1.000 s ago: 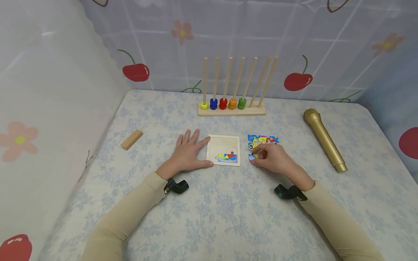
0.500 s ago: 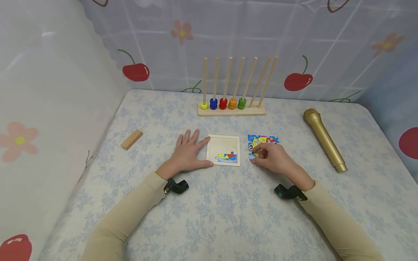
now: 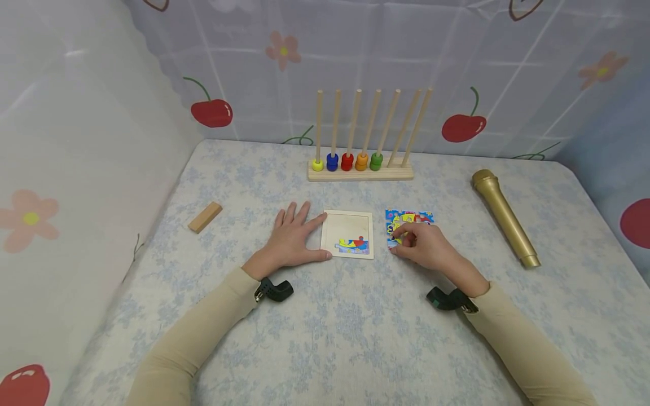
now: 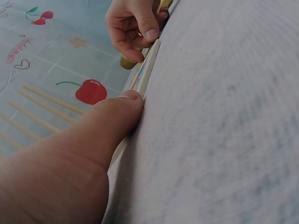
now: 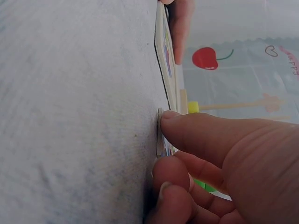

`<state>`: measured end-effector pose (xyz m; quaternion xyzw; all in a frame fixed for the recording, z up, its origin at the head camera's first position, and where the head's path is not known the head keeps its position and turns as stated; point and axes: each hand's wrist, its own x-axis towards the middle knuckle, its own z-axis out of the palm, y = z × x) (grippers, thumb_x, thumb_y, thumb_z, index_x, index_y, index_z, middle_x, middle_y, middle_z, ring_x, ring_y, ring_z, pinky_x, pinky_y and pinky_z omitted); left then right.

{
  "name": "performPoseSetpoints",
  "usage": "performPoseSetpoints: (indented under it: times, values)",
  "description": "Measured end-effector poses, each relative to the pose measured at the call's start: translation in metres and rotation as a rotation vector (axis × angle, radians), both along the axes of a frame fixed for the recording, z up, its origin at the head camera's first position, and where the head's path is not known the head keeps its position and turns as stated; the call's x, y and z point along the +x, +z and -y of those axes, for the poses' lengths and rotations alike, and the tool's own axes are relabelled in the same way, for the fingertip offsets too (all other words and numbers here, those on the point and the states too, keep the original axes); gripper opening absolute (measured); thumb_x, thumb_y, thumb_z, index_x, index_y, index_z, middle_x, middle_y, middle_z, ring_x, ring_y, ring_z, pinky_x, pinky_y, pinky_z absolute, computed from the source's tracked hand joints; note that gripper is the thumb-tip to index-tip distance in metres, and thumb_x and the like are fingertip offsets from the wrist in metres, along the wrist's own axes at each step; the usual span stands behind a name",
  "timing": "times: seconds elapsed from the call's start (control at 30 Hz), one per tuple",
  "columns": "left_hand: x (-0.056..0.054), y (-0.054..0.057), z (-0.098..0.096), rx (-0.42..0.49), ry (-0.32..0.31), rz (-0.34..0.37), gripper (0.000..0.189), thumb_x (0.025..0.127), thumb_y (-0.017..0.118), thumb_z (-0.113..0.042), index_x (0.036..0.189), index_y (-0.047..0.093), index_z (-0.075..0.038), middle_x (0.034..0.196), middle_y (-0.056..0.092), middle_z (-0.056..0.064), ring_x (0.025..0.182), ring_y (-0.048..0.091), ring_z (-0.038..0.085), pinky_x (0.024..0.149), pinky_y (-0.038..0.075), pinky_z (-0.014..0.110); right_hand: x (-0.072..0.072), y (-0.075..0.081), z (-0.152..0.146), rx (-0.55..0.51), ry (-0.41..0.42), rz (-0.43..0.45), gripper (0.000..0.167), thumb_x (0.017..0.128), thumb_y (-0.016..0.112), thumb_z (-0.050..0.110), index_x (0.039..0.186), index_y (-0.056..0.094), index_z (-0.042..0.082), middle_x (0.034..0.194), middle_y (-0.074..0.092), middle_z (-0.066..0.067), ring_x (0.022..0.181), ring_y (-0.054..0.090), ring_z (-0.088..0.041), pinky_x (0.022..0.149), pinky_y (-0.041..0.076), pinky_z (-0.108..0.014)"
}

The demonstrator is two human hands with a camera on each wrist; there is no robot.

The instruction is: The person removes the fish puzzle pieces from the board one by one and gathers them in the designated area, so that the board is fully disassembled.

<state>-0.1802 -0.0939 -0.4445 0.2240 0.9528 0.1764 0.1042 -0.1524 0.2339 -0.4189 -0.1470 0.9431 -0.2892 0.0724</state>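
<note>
The left hand (image 3: 290, 239) lies spread on the tablecloth, its thumb and index fingertip touching the left side of a square wooden puzzle tray (image 3: 347, 212). Joined jigsaw pieces (image 3: 354, 245) fill the tray's lower right corner; bare wood shows elsewhere inside. To the right of the tray, the right hand (image 3: 426, 247) is over a group of colourful jigsaw pieces (image 3: 408, 216) and partly covers them. Its thumb and index finger pinch a puzzle piece (image 3: 391, 243) at the group's lower left. In the right wrist view, the thumb sits on that piece's edge (image 5: 160, 133), low at the table.
Behind the tray stands a wooden peg rack (image 3: 360, 175) with coloured beads on several upright rods. A gold microphone (image 3: 506, 219) lies at the right. On the left is a small wooden block (image 3: 205, 217). A patterned curtain (image 3: 244, 73) hangs behind the table.
</note>
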Motion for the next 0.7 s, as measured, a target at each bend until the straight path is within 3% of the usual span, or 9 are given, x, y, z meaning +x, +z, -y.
performPoseSetpoints:
  times: [0.7]
  values:
    - [0.0001, 0.0003, 0.0000, -0.009, 0.002, 0.000, 0.095, 0.083, 0.068, -0.068, 0.162, 0.033, -0.027, 0.172, 0.009, 0.018, 0.159, -0.003, 0.046, 0.124, 0.003, 0.067, 0.0007, 0.0010, 0.0003, -0.009, 0.000, 0.011, 0.025, 0.085, 0.081, 0.014, 0.104, 0.072, 0.001, 0.073, 0.064, -0.003, 0.063, 0.051, -0.012, 0.056, 0.041, -0.025]
